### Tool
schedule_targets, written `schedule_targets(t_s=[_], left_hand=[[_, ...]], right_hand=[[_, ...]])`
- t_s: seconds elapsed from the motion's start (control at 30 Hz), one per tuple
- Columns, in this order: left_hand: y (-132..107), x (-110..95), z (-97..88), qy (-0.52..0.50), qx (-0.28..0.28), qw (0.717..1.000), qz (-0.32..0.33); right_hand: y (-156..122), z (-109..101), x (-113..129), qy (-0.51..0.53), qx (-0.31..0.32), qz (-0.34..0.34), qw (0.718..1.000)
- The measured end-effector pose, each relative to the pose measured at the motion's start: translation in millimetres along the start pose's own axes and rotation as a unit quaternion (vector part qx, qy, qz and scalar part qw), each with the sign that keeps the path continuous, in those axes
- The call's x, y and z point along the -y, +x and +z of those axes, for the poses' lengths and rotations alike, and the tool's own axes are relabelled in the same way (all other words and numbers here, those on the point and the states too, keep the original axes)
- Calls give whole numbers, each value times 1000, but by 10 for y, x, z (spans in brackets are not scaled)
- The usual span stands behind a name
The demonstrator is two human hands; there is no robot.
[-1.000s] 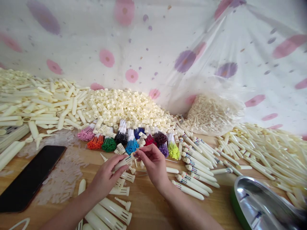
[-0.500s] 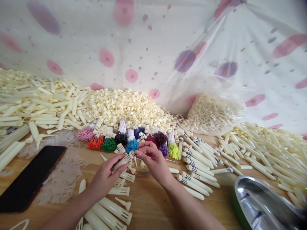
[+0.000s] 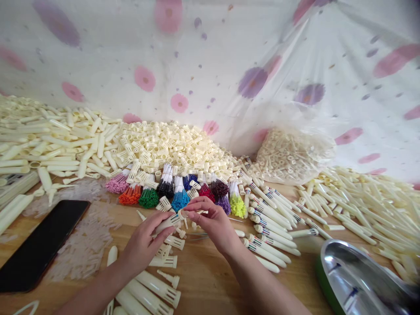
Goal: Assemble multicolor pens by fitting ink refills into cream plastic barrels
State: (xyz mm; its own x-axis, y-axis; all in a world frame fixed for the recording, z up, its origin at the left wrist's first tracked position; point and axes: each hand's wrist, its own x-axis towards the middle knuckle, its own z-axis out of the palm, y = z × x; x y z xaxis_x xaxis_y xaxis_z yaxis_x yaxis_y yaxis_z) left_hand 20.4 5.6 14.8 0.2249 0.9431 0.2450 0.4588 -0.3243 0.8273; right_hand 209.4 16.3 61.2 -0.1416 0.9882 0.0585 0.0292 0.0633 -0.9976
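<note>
My left hand (image 3: 144,243) is closed round a cream pen barrel (image 3: 169,222), its slotted end pointing right. My right hand (image 3: 210,223) pinches something thin and small at that end of the barrel; I cannot make out what it is. Just beyond the hands stand bundles of coloured refills (image 3: 173,192): pink, orange, green, black, blue, red, purple and yellow-green. Loose slotted cream parts (image 3: 167,258) lie under and below the left hand.
A heap of cream slotted caps (image 3: 164,146) and long cream barrels (image 3: 49,140) fill the back left. Assembled pens (image 3: 272,218) lie right of the hands, then a clear bag of parts (image 3: 292,155), more barrels (image 3: 367,205) and a steel bowl (image 3: 354,280). A black phone (image 3: 39,245) lies at left.
My right hand has shifted slightly left and its fingers have curled closer onto the barrel's end. The left hand and the barrel have stayed in place.
</note>
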Motion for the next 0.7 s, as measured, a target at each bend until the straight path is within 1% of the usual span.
schedule_targets(t_s=[0.07, 0.13, 0.2, 0.23, 0.3, 0.33, 0.4, 0.47, 0.5, 0.57, 0.6, 0.63, 0.67, 0.7], left_hand=[[-5, 21, 4, 0, 1, 1000, 3], [-7, 48, 11, -4, 3, 1000, 1], [-8, 76, 17, -12, 7, 1000, -7], [-8, 87, 18, -17, 7, 1000, -15], [-7, 102, 13, -25, 9, 999, -37], [-5, 105, 8, -28, 11, 998, -49], [3, 105, -3, -31, 15, 997, -71], [12, 98, -13, -37, 20, 996, -79], [15, 93, -16, -42, 22, 996, -77], [17, 84, -17, -55, 23, 996, -68], [14, 80, -18, -62, 23, 996, -61], [10, 77, -18, -68, 25, 996, -52], [4, 75, -20, -75, 28, 996, -40], [-2, 73, -23, -83, 32, 996, -23]], right_hand=[[5, -15, 11, -26, -1, -22, 999], [17, -50, 30, -64, 18, -47, 997], [28, -119, 61, -142, 40, -69, 987], [29, -168, 79, -200, 39, -77, 976], [14, -288, 109, -324, 39, -83, 942], [-5, -352, 116, -376, 55, -83, 921], [-68, -466, 96, -451, 123, -88, 880], [-149, -530, 20, -517, 193, -101, 828], [-189, -540, -36, -553, 210, -106, 799], [-251, -523, -166, -615, 215, -111, 750], [-270, -504, -229, -637, 211, -113, 733], [-281, -486, -285, -650, 205, -117, 722], [-285, -472, -328, -654, 199, -126, 719], [-284, -466, -357, -649, 193, -140, 722]])
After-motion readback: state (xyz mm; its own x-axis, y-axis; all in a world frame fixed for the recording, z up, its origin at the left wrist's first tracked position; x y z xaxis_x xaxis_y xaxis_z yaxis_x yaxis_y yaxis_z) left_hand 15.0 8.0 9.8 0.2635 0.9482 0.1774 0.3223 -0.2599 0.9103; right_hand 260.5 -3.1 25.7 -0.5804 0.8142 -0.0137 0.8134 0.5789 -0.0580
